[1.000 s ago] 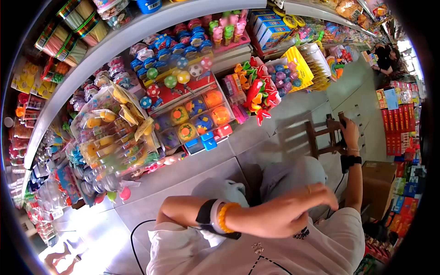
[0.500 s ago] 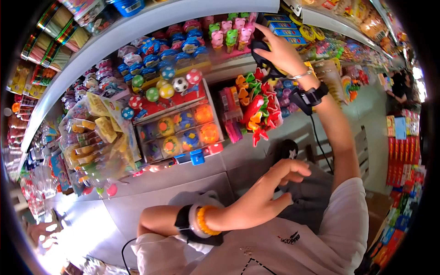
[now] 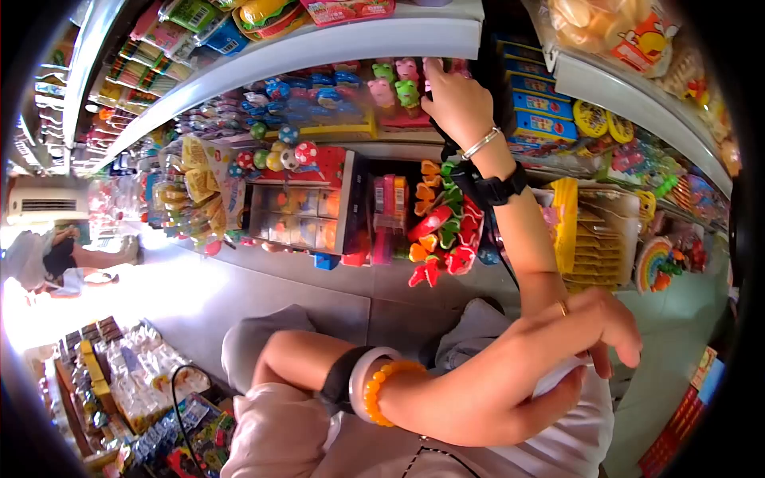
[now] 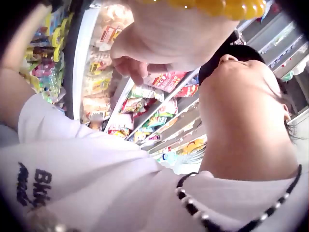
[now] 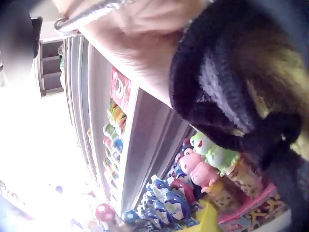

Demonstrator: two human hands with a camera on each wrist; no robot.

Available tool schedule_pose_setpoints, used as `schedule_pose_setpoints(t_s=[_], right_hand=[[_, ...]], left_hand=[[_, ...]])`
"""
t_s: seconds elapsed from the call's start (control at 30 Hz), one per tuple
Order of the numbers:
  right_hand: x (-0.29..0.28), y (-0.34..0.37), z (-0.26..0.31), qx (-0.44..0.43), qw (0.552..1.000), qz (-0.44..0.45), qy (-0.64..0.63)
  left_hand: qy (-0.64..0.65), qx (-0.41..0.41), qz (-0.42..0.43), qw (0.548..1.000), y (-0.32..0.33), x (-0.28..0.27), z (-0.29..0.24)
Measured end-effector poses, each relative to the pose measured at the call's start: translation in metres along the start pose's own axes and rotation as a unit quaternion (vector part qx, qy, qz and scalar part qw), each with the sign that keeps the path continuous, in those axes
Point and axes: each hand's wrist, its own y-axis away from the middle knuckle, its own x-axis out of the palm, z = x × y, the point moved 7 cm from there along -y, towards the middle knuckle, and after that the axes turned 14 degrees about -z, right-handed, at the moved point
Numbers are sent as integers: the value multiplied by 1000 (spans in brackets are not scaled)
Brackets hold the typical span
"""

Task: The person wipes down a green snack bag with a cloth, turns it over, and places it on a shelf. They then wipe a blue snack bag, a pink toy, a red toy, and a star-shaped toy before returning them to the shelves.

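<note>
My right hand (image 3: 464, 107) reaches up under the shelf edge, right beside a group of pink and green frog-topped toys (image 3: 407, 94). It holds a black fuzzy fabric item (image 5: 188, 72) that loops close to the palm in the right wrist view; its exact kind I cannot tell. A green frog toy (image 5: 221, 157) and a pink one (image 5: 197, 170) stand just below it there, on clear cups. My left hand (image 3: 510, 374) hovers before the torso with fingers loosely bent and nothing in them; its palm side (image 4: 169, 36) shows in the left wrist view.
A grey shelf edge (image 3: 319, 60) curves overhead. Below stand boxed balls (image 3: 299, 213), red, green and orange toys (image 3: 446, 223), and yellow packets (image 3: 564, 227). Blue boxes (image 3: 542, 103) are stacked to the right. A seated person (image 3: 56, 255) appears far left.
My right hand has come up from a wooden stool to the frog toys, bringing the black item. My left hand has shifted right as the view turned toward the shelves.
</note>
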Motion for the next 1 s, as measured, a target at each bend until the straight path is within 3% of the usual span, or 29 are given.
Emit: schedule_pose_setpoints(t_s=[0.07, 0.17, 0.23, 0.3, 0.37, 0.43, 0.53, 0.7, 0.87, 0.97, 1.0], right_hand=[[0, -1, -1, -20, 999, -27, -9], [-3, 3, -6, -29, 997, -25, -67], [-3, 3, -11, -20, 998, -18, -50], [4, 2, -20, -8, 999, 9, -53], [-3, 1, -25, 2, 996, 8, -86], [-6, 1, -33, 6, 992, 6, -125], [0, 1, -44, 15, 981, -2, -195], [-5, 6, -27, 45, 972, -5, -232], [5, 20, -17, 25, 988, -58, -139], [11, 29, -13, 59, 997, 0, -50], [12, 32, -8, 33, 994, -54, -87]], left_hand=[[11, -23, 4, 1000, -2, -11, 16], [-17, -53, -65, 996, -1, -48, 31], [-89, 7, -128, 988, -2, -84, 40], [-374, 99, -136, 912, -11, -121, 49], [-593, 111, -182, 776, -16, -150, 65], [-667, 132, -208, 703, -22, -181, 85], [-722, 124, -222, 643, -37, -212, 110], [-727, 115, -194, 648, -52, -226, 139], [-750, 88, -207, 622, -44, -249, 149], [-768, 94, -200, 601, -41, -248, 150], [-776, 96, -197, 591, -42, -247, 150]])
